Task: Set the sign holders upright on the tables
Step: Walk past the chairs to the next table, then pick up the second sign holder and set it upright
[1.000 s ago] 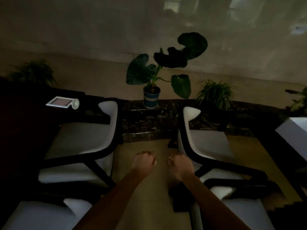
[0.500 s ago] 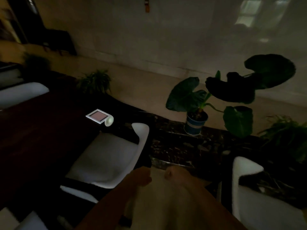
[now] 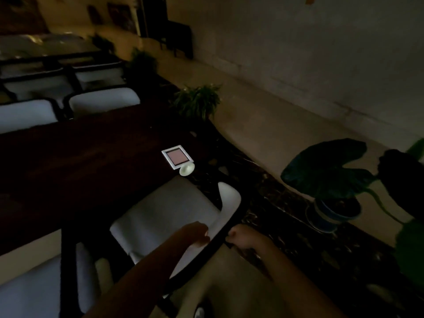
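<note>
A sign holder (image 3: 177, 159) lies flat on the dark wooden table (image 3: 80, 161) near its right end, a white frame with a pinkish card and a round white base pointing toward me. My left hand (image 3: 195, 234) is a closed fist held over the white chair (image 3: 165, 216) in front of the table. My right hand (image 3: 241, 236) is also a closed fist, just right of the chair's dark back rail. Neither hand holds anything, and both are well short of the sign holder.
More white chairs (image 3: 103, 99) stand at the table's far side and bottom left. A dark marble ledge (image 3: 263, 203) carries a large-leafed plant in a blue pot (image 3: 332, 212) and a small fern (image 3: 197, 102). Another table (image 3: 46, 49) sits far back left.
The view has swung left and closer to the table, so the sign holder now sits near the centre. Both fists stay closed and have come up to the chair's back.
</note>
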Demonstrator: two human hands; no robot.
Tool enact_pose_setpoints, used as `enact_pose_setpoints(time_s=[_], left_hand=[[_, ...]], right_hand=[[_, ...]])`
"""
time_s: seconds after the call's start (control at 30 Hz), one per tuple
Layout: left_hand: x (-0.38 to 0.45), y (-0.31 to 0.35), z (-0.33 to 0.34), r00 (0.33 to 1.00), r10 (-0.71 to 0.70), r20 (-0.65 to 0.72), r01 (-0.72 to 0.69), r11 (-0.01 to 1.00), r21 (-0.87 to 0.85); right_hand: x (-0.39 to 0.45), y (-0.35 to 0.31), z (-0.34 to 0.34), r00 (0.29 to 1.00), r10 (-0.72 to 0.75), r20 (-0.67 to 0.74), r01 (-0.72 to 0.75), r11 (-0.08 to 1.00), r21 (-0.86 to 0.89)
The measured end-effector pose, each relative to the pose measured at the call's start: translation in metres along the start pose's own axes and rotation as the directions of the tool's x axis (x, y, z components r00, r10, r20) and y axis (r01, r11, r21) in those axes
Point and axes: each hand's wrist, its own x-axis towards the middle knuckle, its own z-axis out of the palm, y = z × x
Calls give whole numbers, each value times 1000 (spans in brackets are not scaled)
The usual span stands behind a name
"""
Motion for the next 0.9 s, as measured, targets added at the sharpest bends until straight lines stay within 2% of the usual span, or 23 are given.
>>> enact_pose_setpoints(time_s=[0.03,0.17,0.27,0.37,0.47,0.57,0.63,0.7,0.9], left_hand=[[2,-2,-4,999,-28,24,29,998,-52],[53,-24,-43,997,-68,-34,63,988,-138],[76,-35,-56,995,-97,-25,94,988,-123],[96,-44,-72,988,-138,-62,126,978,-164],[114,-60,-98,981,-161,-104,133,962,-239],[129,-77,-114,966,-230,-119,192,946,-262],[140,-88,-121,960,-254,-121,210,931,-297],[149,-98,-129,952,-285,-108,237,915,-327],[195,-133,-164,913,-398,-93,325,845,-425]], right_hand=[[7,-4,-7,1000,0,27,0,1000,-9],[66,-20,-57,995,11,100,-13,1000,19],[88,-29,-73,988,15,156,-18,1000,14],[119,-31,-86,992,22,123,-19,1000,-23],[168,-36,-105,999,-18,43,17,999,29],[190,-64,-124,989,-92,120,98,994,-48],[210,-76,-135,987,-135,91,138,990,-28],[236,-87,-143,978,-166,125,172,985,-35],[320,-116,-177,963,-241,123,256,958,-125]])
